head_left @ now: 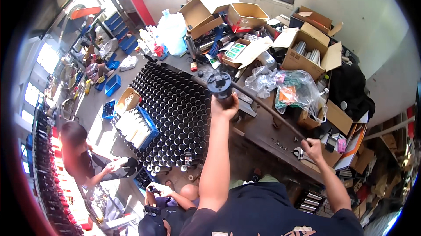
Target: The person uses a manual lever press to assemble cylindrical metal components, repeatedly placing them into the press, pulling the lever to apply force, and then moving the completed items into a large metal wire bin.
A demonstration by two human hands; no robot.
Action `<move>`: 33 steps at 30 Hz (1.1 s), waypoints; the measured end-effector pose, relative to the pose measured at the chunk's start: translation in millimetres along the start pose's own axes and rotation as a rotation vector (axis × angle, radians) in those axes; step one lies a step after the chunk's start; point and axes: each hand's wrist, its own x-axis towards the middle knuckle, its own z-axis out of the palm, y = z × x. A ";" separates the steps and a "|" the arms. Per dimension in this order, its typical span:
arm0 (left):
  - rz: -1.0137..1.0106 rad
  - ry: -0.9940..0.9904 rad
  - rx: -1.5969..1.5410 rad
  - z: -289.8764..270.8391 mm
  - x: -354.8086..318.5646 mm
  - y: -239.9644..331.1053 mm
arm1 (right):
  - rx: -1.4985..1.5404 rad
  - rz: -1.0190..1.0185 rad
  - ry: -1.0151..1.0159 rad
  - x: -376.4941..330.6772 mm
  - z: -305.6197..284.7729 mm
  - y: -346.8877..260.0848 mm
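Left grip (226,108) clasping black cylinder (219,84), its lower end hidden, right grip (312,149) wrapped around rod (268,108)

L hand (225,107) curled, arm extended fwd, R hand (312,150) clenched

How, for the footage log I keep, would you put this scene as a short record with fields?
Left hand: fingers around a black cylinder with a wider top
Right hand: closed at the near end of a long bar
Bar's far end: near the cylinder; whether joined, unclear
On table: wrench, plastic bag, open cardboard box
Left of table: stacked black tubes
Others: one person holding a pale object
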 end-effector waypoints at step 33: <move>-0.212 0.868 -0.214 58.3 -4.6 4.9 | -0.589 0.095 0.673 83.2 -61.0 -81.5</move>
